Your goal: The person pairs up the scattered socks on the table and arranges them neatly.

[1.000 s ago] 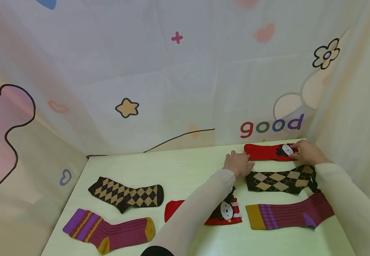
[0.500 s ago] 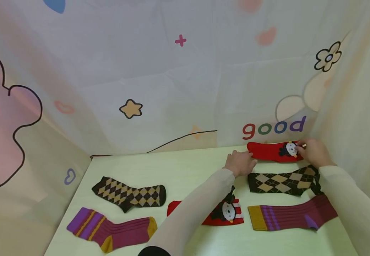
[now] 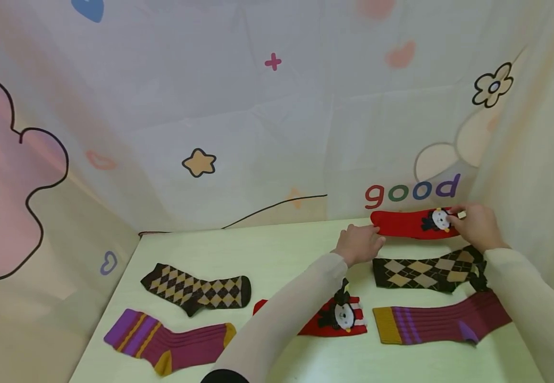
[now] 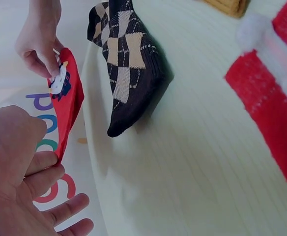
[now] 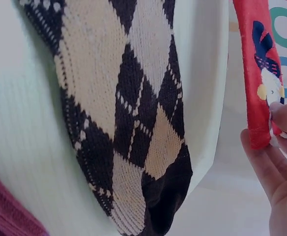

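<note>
In the head view, your left hand point(image 3: 357, 244) and right hand point(image 3: 480, 226) hold a red sock point(image 3: 401, 224) between them at the back of the desk point(image 3: 267, 255), below the "good" lettering point(image 3: 412, 191). Your left pinches its plain end; your right pinches the end with the black-and-white figure. Just in front lie a dark diamond-patterned sock point(image 3: 420, 273) and, nearer you, a maroon sock point(image 3: 442, 322). Under your left forearm is a second red sock point(image 3: 333, 321), partly hidden. Further left lie a smaller diamond-patterned sock point(image 3: 199, 289) and a maroon sock with purple stripes point(image 3: 181, 346).

In the left wrist view, your left thumb and finger nip the red sock's tip, with other fingers spread loose; the sock is raised, seen against the curtain point(image 4: 97, 196).

In the right wrist view, your right thumb presses on the figure while fingers support the sock from behind. The dark diamond-patterned sock fills the middle.
</note>
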A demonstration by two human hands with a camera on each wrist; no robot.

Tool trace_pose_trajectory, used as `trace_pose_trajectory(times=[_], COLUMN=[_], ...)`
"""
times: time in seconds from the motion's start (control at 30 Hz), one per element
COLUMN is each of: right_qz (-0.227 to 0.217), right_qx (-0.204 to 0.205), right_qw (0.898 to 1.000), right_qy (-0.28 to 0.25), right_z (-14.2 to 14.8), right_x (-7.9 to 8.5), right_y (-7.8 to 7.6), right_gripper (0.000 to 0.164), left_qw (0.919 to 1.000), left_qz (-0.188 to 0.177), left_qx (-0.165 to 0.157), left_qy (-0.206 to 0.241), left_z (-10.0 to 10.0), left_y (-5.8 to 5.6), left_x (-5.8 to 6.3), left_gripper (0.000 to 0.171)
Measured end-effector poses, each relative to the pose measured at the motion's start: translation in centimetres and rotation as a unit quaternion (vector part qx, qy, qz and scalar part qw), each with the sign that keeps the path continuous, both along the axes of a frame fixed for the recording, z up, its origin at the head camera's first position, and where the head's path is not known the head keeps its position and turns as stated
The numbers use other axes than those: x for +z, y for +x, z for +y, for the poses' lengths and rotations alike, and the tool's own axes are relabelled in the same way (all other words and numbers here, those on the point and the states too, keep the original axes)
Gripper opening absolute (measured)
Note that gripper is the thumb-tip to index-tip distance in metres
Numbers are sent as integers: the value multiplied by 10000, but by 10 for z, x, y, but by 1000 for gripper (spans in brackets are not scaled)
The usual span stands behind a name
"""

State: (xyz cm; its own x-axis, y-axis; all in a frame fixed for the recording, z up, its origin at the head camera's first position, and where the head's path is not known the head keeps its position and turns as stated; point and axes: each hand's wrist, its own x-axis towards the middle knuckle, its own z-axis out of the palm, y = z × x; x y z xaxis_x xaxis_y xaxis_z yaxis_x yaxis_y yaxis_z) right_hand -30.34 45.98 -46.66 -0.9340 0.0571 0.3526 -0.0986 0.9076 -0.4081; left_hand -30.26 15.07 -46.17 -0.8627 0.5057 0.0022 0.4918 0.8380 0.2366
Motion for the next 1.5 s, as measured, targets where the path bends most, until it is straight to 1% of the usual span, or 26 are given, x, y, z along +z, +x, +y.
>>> trace_pose_trajectory(times=[0.23,0.4,0.6,0.77,0.87,1.0,1.1,1.23,1.5], right_qz=[177,228,364,557,685,718,741,825,1138], right_qx=[143,238,499,681,758,804,824,863,972], right_qw=[9997,9994,9981,9961,9946,9940,9936,9924,9880], right_qy=[6,-55,1,77,174,202,223,282,381], right_z=[-7,-12,-14,-16,-17,-19,-18,-20,-24], right_x=[3,8,10,12,15,17,16,17,20], right_y=[2,5,8,12,16,20,22,24,29], right_gripper=[22,23,30,25,20,18,17,16,17], left_qw=[9997,9994,9990,9989,9985,9977,9970,9968,9962], left_qz=[-6,101,194,308,374,425,474,463,495], left_qx=[-42,-82,-186,-259,-335,-462,-547,-586,-623], left_qy=[224,311,356,256,239,257,258,294,346], left_z=[-12,-20,-25,-28,-30,-34,-37,-40,-52], left_y=[4,3,1,2,4,9,11,13,16], left_x=[6,8,4,2,5,10,10,8,7], left_gripper=[47,47,47,48,48,48,48,48,49])
